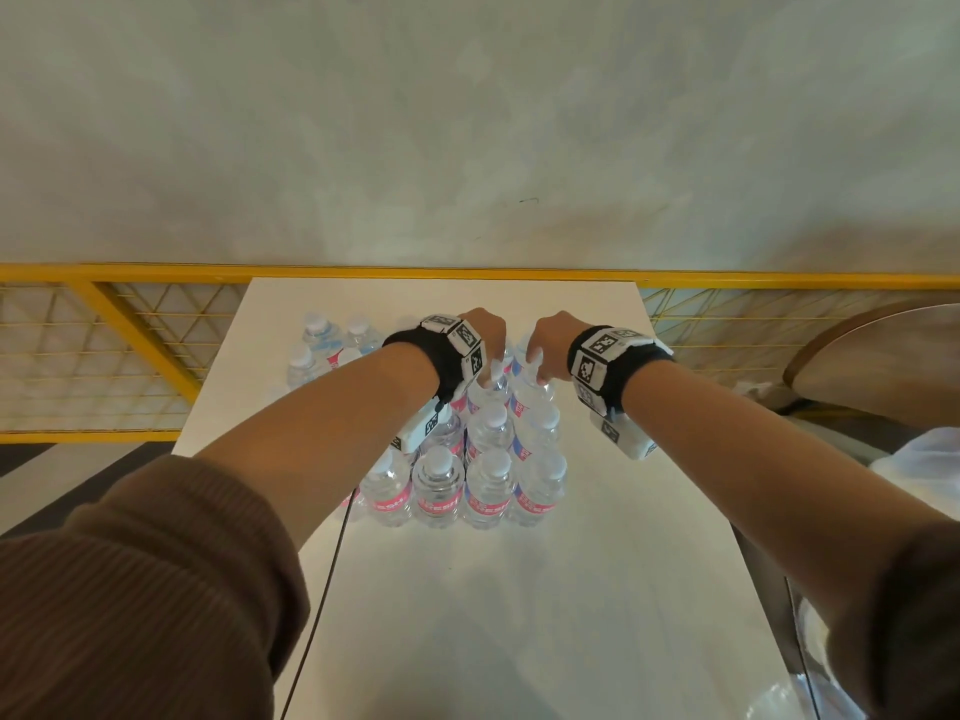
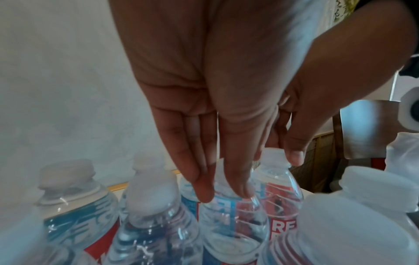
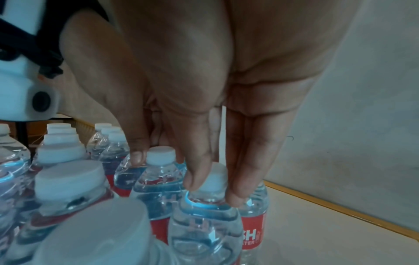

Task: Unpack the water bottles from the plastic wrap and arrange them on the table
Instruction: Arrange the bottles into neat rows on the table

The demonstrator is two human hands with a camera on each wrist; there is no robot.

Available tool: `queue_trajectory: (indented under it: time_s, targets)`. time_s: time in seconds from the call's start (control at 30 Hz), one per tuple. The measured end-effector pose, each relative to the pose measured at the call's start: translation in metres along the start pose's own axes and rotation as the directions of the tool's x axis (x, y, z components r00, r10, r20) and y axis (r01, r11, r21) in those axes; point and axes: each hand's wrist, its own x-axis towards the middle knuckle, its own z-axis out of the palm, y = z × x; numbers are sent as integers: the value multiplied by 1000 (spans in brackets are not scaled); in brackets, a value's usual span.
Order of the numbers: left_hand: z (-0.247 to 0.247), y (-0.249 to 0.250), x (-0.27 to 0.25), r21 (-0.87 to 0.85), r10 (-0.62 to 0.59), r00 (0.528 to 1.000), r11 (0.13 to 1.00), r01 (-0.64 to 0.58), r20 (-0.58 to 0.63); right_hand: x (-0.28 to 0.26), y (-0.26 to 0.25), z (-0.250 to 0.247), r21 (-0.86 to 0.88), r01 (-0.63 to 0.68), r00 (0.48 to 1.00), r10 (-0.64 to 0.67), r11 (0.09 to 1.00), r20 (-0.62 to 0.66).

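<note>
A white table [image 1: 597, 563] stands against a yellow railing [image 1: 156, 275], and on it a block of water bottles [image 1: 467, 459] stands upright in tight rows, white caps up, red and blue labels facing out. Left of that block, toward the railing, a looser cluster of bottles [image 1: 322, 345] stands apart from it, also upright. No wrap can be made out around either group; the pictures are too blurred to tell. Over the far row of the block, the left hand [image 1: 485, 337] reaches down with fingers [image 2: 204, 181] straight and close together, their tips dipping between bottle necks; its thumb tip rests against the cap of one bottle [image 2: 275, 177], and nothing is clasped. Just beside it to the right, the right hand [image 1: 548, 345] comes down on the same far row: two fingers [image 3: 197, 172] straddle the cap of a corner bottle [image 3: 207, 224] in the block, and the thumb touches the shoulder of the neighbouring bottle [image 3: 158, 181]. Whether those fingers truly pinch the cap cannot be told. Both wrists wear black bands with patterned markers.
</note>
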Motion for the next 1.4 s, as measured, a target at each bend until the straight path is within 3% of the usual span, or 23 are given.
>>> queue_trajectory:
  time_s: [0.17, 0.3, 0.43, 0.53, 0.67, 0.83, 1.03, 1.23, 1.4]
  targets:
    - [2, 2, 1, -52, 20, 999, 998, -22, -29, 3, 2, 5, -7, -2, 1000, 2, 1000, -15]
    - [-5, 4, -7, 0, 26, 999, 1000, -26, -28, 1, 2, 5, 4, -3, 1000, 3, 1000, -18]
    - [9, -10, 27, 77, 43, 997, 996, -38, -67, -1, 3, 5, 4, -5, 1000, 5, 1000, -26]
    - [-4, 6, -6, 16, 44, 997, 999, -43, -59, -1, 2, 3, -8, -11, 1000, 11, 1000, -21]
    - [0, 2, -13, -67, 24, 995, 997, -31, -97, -3, 2, 0, -5, -12, 1000, 12, 1000, 10]
    - [-33, -48, -54, -199, -38, 975, 980, -7, -221, -12, -13, -30, 62, 65, 997, -62, 996, -42]
    - [-21, -140, -96, -147, -209, 972, 970, 193, -106, -8, -69, -49, 23, 181, 983, -180, 983, -48]
    - [10, -137, -97, -191, -81, 983, 980, 49, -162, 6, -109, -25, 2, 146, 987, -145, 989, 62]
    - [8, -113, -68, -157, -42, 990, 987, 20, -135, 9, -111, -24, 26, 97, 994, -98, 995, 53]
